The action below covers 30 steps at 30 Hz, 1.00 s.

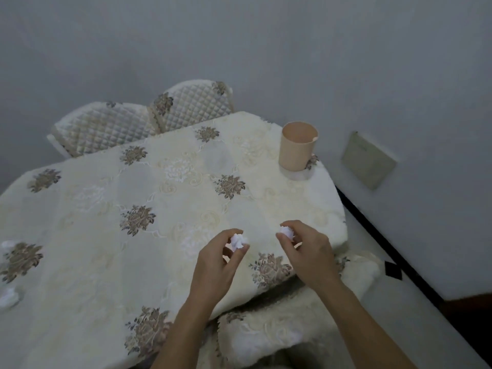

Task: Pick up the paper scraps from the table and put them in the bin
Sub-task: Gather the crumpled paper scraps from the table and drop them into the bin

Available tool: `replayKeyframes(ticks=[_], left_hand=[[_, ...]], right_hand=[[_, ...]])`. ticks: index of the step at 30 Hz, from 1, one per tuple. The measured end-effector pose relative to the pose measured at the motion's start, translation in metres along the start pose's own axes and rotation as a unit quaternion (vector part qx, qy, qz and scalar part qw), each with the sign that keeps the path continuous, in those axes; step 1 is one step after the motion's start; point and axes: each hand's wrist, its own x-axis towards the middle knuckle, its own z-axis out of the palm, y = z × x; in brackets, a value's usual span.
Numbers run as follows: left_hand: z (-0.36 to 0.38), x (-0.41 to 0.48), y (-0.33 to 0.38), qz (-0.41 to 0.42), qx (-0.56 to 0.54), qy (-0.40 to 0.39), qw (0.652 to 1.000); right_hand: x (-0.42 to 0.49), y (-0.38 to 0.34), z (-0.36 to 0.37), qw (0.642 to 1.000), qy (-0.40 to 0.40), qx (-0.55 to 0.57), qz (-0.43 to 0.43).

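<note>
Floral-clothed counter [170,198]: left hand [217,265] pinching one paper scrap [238,241], right hand [306,251] pinching another scrap [287,232]; bin [296,147] lying far-right ahead, right grip nearer

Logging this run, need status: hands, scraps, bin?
Left hand pinching a paper ball; right hand pinching another ball. Bin upright at far right corner, path clear. More scraps at left edge.

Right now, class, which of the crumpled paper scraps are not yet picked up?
The two blurred white scraps at the table's left edge and. They lie on the cloth, while the other two are pinched in the left hand and right hand.
</note>
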Motion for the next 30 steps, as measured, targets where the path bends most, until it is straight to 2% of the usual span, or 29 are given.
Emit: replayKeyframes(ticks=[3,6,14,21,30], left_hand=[[0.019,0.001,0.009,0.048,0.008,-0.062,0.997],[0.042,-0.004,0.017,0.082,0.007,-0.127,0.988],[0.111,-0.055,0.059,0.161,-0.004,-0.288,0.944],[0.169,-0.09,0.094,0.22,0.003,-0.362,0.906],[0.262,-0.115,0.141,0.258,0.021,-0.372,0.892]], right_hand=[[-0.025,0.002,-0.024,0.997,0.07,-0.016,0.034],[-0.066,0.012,-0.047,0.985,0.131,-0.025,0.104],[-0.201,0.033,-0.1,0.93,0.262,-0.076,0.246],[-0.267,0.05,-0.142,0.886,0.34,-0.086,0.304],[-0.298,0.109,-0.206,0.861,0.364,-0.084,0.344]])
